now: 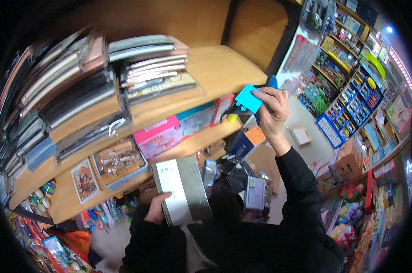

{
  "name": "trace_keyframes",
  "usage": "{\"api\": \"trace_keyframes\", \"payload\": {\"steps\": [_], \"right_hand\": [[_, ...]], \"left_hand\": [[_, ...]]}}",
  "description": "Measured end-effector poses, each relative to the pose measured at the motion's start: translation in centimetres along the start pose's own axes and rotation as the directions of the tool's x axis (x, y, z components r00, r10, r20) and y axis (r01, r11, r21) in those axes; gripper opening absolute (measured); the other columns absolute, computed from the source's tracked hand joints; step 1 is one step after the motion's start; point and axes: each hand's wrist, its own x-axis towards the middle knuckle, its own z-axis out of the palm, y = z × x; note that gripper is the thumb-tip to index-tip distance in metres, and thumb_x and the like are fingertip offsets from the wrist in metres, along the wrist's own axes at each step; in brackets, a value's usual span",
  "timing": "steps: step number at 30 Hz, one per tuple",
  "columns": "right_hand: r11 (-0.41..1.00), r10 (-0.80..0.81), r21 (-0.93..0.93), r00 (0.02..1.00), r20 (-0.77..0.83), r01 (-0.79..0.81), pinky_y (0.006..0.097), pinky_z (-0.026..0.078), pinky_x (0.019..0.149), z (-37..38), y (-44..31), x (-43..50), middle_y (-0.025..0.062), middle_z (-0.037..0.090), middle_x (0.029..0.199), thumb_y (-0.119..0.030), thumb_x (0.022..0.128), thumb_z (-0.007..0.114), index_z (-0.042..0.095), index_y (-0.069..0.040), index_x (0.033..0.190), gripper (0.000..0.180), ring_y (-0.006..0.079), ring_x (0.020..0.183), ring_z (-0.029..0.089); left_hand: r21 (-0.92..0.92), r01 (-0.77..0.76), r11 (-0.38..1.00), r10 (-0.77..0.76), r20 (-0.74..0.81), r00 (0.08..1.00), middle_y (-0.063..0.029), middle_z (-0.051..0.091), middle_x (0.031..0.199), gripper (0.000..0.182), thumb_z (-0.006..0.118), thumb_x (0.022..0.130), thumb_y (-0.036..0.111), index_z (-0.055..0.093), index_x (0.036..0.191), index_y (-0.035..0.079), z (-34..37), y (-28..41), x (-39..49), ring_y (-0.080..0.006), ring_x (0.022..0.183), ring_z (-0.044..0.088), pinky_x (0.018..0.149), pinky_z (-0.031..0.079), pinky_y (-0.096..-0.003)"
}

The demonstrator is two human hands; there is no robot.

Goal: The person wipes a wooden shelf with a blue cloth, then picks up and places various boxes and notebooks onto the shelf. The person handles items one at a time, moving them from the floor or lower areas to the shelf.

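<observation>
My left hand point(158, 207) grips the near left edge of a thick grey book or stack of notebooks point(193, 181). A white paper band point(173, 191) with writing wraps it. My right hand point(273, 109) is raised by the end of the wooden shelf point(226, 65), pinching a bright blue textured piece point(248, 99) with a notched lower edge. Behind that hand shows a dark blue thing point(272, 82), and just below the piece a yellow-green object point(232, 118); what either is I cannot tell.
Stacked notebooks point(158, 65) cover the upper shelf's left part. Below stand a pink box point(158, 134), a teal box point(196, 117) and a bin of wrapped goods point(120, 160). A blue display rack point(351, 102) stands right. Boxes and bags point(238, 177) crowd the floor ahead.
</observation>
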Motion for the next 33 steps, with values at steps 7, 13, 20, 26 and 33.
{"api": "trace_keyframes", "payload": {"steps": [7, 13, 20, 26, 33], "right_hand": [[0.938, 0.318, -0.302, 0.775, 0.546, -0.172, 0.0413, 0.043, 0.068, -3.0, -0.7, -10.7, 0.0101, 0.062, 0.071, -0.025, 0.082, 0.067, 0.069, -0.008, 0.076, 0.019, 0.0296, 0.074, 0.055], [0.488, 0.458, 0.06, 0.314, 0.832, -0.871, 0.0324, 0.046, 0.066, -1.9, -3.6, -16.4, 0.0043, 0.064, 0.07, -0.018, 0.089, 0.064, 0.07, -0.001, 0.088, 0.018, 0.0113, 0.07, 0.056], [0.72, 0.288, -0.071, 0.204, 0.936, -0.69, 0.0339, 0.046, 0.06, 5.0, -13.3, -16.7, 0.0085, 0.064, 0.066, -0.029, 0.083, 0.068, 0.07, -0.004, 0.083, 0.025, 0.0188, 0.063, 0.061], [0.814, 0.016, 0.077, 0.155, 0.988, -0.576, 0.0409, 0.051, 0.072, 5.5, -14.7, -15.4, 0.0125, 0.068, 0.08, -0.04, 0.082, 0.065, 0.074, -0.014, 0.086, 0.027, 0.0316, 0.079, 0.066], [0.615, 0.474, 0.315, 0.658, 0.585, -0.723, 0.0295, 0.05, 0.076, 1.3, -5.7, -4.5, 0.0051, 0.067, 0.081, -0.021, 0.084, 0.068, 0.067, -0.004, 0.084, 0.018, 0.0123, 0.08, 0.062]], "left_hand": [[-0.04, -0.102, 0.994, 0.099, -0.074, 0.992, -0.0197, 0.057, 0.119, 0.056, 0.059, 0.081, 0.016, 0.044, 0.131, -0.005, 0.6, -1.2, -1.0, -0.0327, 0.111, 0.056, 0.097, 0.045, -0.0436], [0.03, -0.114, 0.993, 0.117, -0.112, 0.987, -0.0201, 0.054, 0.124, 0.06, 0.06, 0.087, 0.024, 0.039, 0.135, -0.004, 0.4, -1.4, -1.4, -0.0303, 0.117, 0.053, 0.101, 0.04, -0.0413], [0.013, -0.274, 0.962, 0.274, -0.108, 0.956, -0.0127, 0.057, 0.121, 0.052, 0.063, 0.09, 0.026, 0.046, 0.132, -0.001, 0.7, -2.4, -0.6, -0.0232, 0.11, 0.057, 0.093, 0.046, -0.0361], [0.056, -0.272, 0.961, 0.276, -0.065, 0.959, -0.0112, 0.061, 0.116, 0.047, 0.064, 0.088, 0.02, 0.049, 0.127, -0.001, 0.5, -2.6, -0.7, -0.0222, 0.105, 0.06, 0.089, 0.05, -0.0371], [-0.122, -0.164, 0.979, 0.147, -0.138, 0.979, -0.0159, 0.059, 0.118, 0.045, 0.06, 0.088, 0.017, 0.047, 0.127, -0.002, -0.9, -2.0, 0.2, -0.0295, 0.108, 0.059, 0.093, 0.049, -0.0432]]}}
